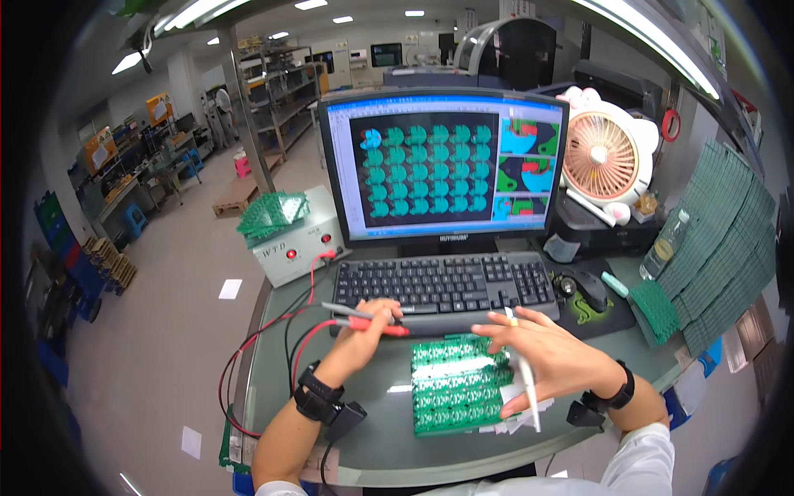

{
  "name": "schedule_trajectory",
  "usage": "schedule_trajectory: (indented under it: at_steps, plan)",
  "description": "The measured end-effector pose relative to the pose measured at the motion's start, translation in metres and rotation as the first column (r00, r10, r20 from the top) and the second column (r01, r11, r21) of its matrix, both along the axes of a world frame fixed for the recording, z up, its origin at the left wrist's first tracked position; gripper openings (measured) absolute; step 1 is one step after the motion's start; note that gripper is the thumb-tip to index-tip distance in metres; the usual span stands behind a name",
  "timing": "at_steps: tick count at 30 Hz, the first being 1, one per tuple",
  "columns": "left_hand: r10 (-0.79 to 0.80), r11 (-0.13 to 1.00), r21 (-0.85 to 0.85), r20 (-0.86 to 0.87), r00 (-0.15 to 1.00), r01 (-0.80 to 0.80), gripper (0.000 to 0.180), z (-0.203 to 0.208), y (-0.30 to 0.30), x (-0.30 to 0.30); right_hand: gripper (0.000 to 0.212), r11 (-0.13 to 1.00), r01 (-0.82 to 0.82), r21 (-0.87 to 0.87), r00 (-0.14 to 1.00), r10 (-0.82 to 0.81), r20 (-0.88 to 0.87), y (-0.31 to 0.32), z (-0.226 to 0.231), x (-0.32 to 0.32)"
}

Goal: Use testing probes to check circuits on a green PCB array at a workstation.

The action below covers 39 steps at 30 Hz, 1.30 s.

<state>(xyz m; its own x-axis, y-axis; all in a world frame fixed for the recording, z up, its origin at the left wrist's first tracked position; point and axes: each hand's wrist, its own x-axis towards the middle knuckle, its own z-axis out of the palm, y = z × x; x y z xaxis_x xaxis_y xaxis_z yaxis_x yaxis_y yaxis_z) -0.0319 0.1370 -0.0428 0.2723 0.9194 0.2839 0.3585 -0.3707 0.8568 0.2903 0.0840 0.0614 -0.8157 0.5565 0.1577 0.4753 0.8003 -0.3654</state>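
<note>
Probes (370, 321) pinched in left hand (364, 331) beside board (459, 384); right hand (538, 355), fingers spread, steadies it, pen (525, 376) tucked between fingers

Bright, even light falls from ceiling tubes (653, 41), which glare white. Fisheye bending curves the edges, and the corners go black.

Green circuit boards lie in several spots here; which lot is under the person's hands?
The green panel flat on the desk before the keyboard: the right hand rests on it. The others sit atop the white box and stacked at right, untouched.
</note>
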Motion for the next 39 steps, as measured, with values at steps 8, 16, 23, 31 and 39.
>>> schedule_trajectory:
  at_steps: [8, 16, 23, 31, 39]
  plan:
    - [0.007, 1.0, -0.01, 0.204, 0.979, -0.005, 0.04, 0.035, -0.01, -0.006, 0.078, 0.995, -0.056, 0.084, 0.987, 0.043, 0.152, -0.009, 0.003, -0.022]
    - [-0.038, 0.985, -0.144, 0.366, 0.93, 0.097, 0.045, 0.071, -0.028, -0.017, 0.07, 0.996, -0.063, 0.069, 0.99, 0.054, 0.131, -0.014, 0.019, -0.029]
    - [-0.226, 0.881, -0.271, 0.481, 0.847, 0.389, 0.045, 0.097, -0.045, -0.011, 0.062, 0.994, -0.114, 0.004, 0.978, 0.111, 0.178, -0.014, 0.023, -0.042]
    - [-0.635, 0.55, -0.581, 0.177, 0.752, 0.6, 0.037, 0.123, -0.047, 0.022, 0.039, 0.549, -0.199, -0.812, 0.866, -0.289, -0.408, 0.012, 0.036, -0.091]
    - [-0.403, 0.673, -0.472, 0.412, 0.817, 0.57, 0.035, 0.089, -0.055, -0.021, 0.025, 0.518, -0.05, -0.854, 0.788, -0.505, -0.352, 0.027, 0.019, -0.077]
